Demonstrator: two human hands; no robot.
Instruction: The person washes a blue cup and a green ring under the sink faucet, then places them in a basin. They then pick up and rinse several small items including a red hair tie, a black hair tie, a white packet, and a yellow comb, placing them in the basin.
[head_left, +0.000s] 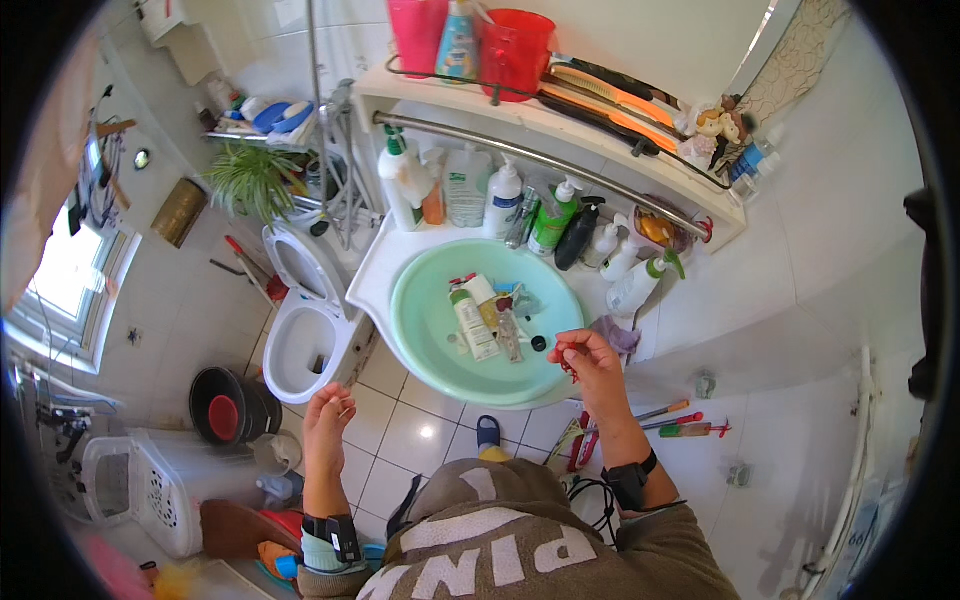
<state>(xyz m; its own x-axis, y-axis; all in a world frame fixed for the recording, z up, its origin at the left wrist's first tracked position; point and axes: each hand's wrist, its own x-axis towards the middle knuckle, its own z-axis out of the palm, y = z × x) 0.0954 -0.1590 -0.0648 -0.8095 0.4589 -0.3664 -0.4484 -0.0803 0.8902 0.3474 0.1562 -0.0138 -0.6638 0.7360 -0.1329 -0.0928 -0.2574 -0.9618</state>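
Observation:
In my right hand (600, 375), a small red item (570, 361) with dangling strands is pinched between thumb and fingers, over the right rim of a mint-green plastic basin (420, 352). My left hand (327, 420) hangs over the floor beside the toilet, fingers curled; whether they hold anything small is unclear. Inside the basin lies a pile of small things. Among them are a white and green squeeze tube (474, 324), a clear plastic packet (510, 337), a folded white piece (480, 287), a dark red item (504, 304) and a round black cap (538, 343).
Pump bottles (504, 196) line the back of the white washbasin counter (369, 262). Above them runs a shelf (450, 94) with a metal rail, cups and combs (615, 94). An open toilet (300, 349) and black bucket (214, 401) stand left. A purple cloth (616, 335) lies right.

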